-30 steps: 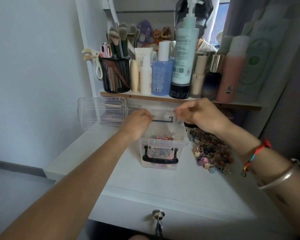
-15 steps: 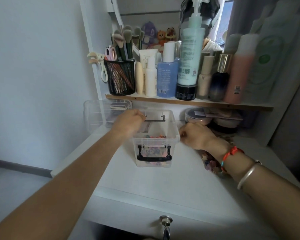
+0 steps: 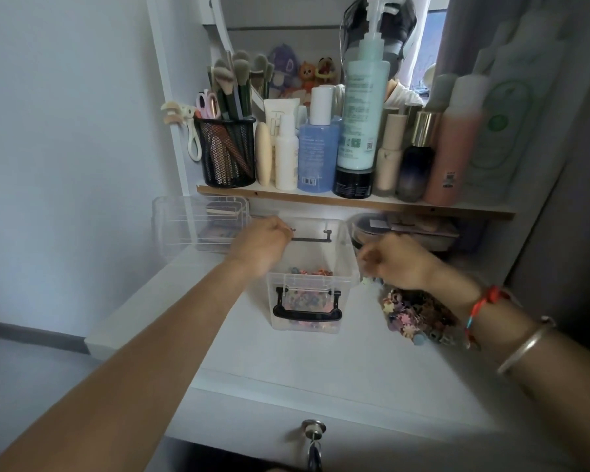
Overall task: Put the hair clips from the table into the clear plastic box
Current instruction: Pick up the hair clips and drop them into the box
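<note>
Your left hand (image 3: 263, 247) curled at clear plastic box (image 3: 305, 323) rim, centre frame; right hand (image 3: 397, 262) curled above hair clips (image 3: 419, 315) heaped on desk (image 3: 286, 366), right of box. Grasps unclear. Box part-filled; heap yet to move.

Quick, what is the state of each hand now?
Left hand: curled on the box rim, gripping it.
Right hand: curled over the clips, blurred; whether it holds any cannot be told.

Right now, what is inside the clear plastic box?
Small colourful hair clips lie in the clear plastic box; its black handle and the left hand hide part of the inside.
</note>
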Available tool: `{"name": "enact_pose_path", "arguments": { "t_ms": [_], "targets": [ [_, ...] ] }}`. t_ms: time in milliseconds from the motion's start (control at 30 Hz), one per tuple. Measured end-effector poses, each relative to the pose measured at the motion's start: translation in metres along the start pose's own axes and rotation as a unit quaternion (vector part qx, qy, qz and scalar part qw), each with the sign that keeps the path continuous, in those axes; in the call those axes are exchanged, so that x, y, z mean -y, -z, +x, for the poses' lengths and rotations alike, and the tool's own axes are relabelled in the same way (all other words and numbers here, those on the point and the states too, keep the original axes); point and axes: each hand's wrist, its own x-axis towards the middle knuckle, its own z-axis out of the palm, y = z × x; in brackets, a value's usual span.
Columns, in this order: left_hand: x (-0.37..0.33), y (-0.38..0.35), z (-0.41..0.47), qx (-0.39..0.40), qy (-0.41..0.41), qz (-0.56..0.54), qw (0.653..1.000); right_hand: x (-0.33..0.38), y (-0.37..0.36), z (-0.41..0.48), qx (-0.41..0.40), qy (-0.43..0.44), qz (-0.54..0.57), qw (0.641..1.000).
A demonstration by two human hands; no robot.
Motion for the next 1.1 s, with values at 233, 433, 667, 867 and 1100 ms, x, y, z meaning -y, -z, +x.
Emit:
{"name": "enact_pose_path", "arguments": {
  "t_ms": [233, 433, 667, 867, 1100],
  "targets": [
    [-0.001, -0.001, 0.0, -0.004, -0.002, 0.012, 1.0, 0.002, 0.006, 0.003, -0.15, -0.026, 0.095, 0.984],
    [-0.005, -0.007, 0.001, -0.001, -0.002, 0.011, 1.0, 0.013, 0.031, 0.004, -0.088, 0.027, 0.274, 0.957],
    [-0.005, -0.011, 0.007, 0.003, -0.001, -0.003, 1.0, -0.013, -0.005, 0.014, -0.002, -0.017, -0.034, 0.999],
    [-0.005, -0.012, 0.008, 0.008, -0.005, -0.014, 1.0, -0.011, -0.012, 0.017, 0.005, -0.032, -0.067, 0.997],
    [-0.005, -0.011, 0.007, 0.011, -0.003, -0.016, 1.0, -0.018, -0.015, 0.026, 0.002, -0.065, -0.047, 0.997]
  ]
}}
